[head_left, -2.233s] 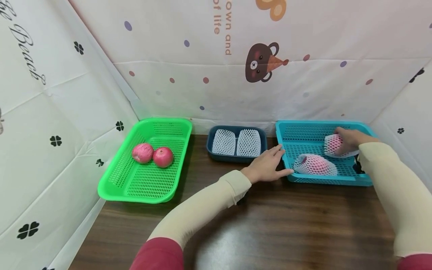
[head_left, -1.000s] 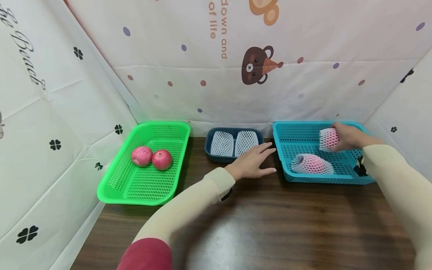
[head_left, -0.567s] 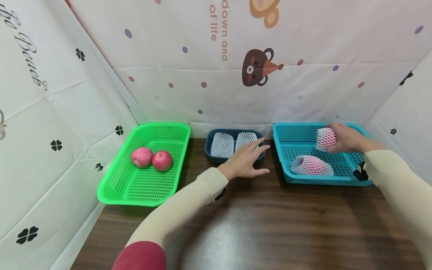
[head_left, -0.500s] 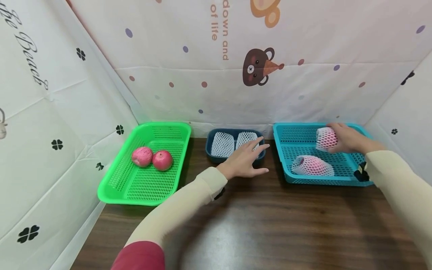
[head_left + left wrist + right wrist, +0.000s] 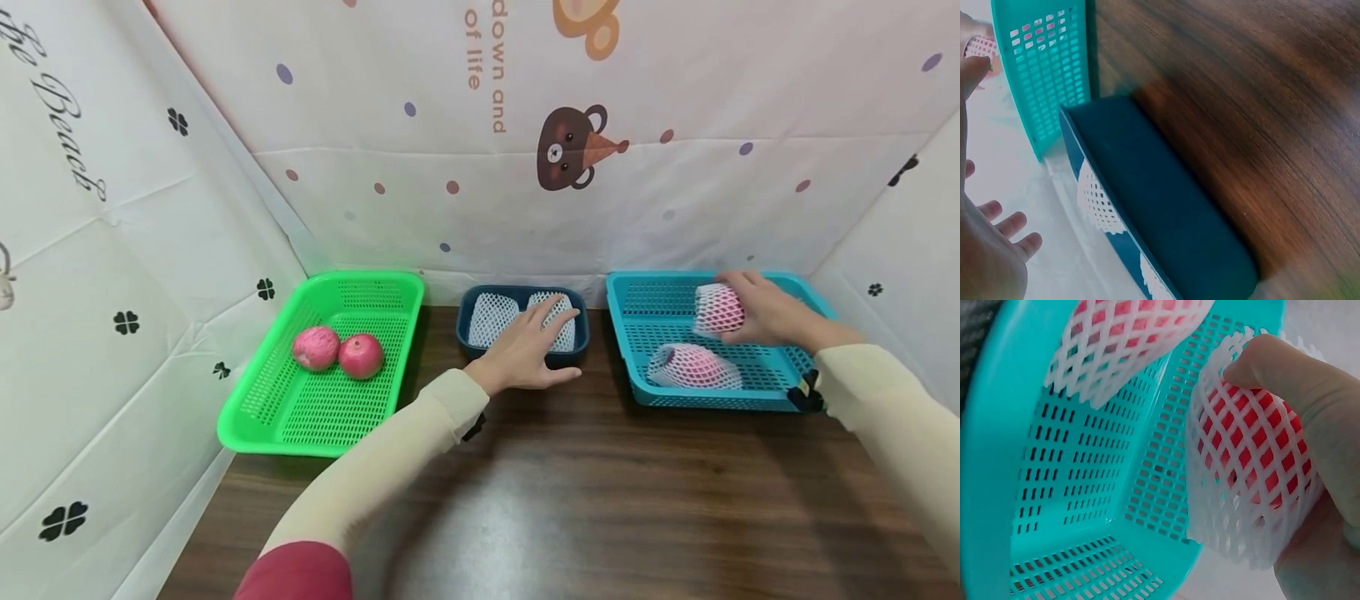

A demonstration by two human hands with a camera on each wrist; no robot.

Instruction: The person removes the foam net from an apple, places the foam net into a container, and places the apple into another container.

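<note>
My right hand [image 5: 768, 312] grips a red fruit in a white foam net [image 5: 720, 310], raised over the blue basket [image 5: 757, 402]. In the right wrist view the thumb presses on the netting [image 5: 1254, 450], and the fruit's kind is unclear. A second netted pink fruit [image 5: 693, 368] lies at the front of that basket. Fingers spread, my left hand [image 5: 521, 346] hovers at the front of a dark blue two-part box [image 5: 467, 329], holding nothing. Inside the box are two white foam nets, one [image 5: 493, 321] on the left and one [image 5: 564, 333] partly behind my fingers.
On the left, a green basket [image 5: 322, 408] bears a wrinkled pink fruit [image 5: 315, 347] and a smooth red round fruit [image 5: 361, 357]. All containers stand on a brown wooden table [image 5: 600, 500], before a printed white cloth [image 5: 465, 225].
My right hand has lifted the netted fruit from the blue basket's floor and shifted it slightly left. My left hand has left the basket's rim and moved left to the dark blue box.
</note>
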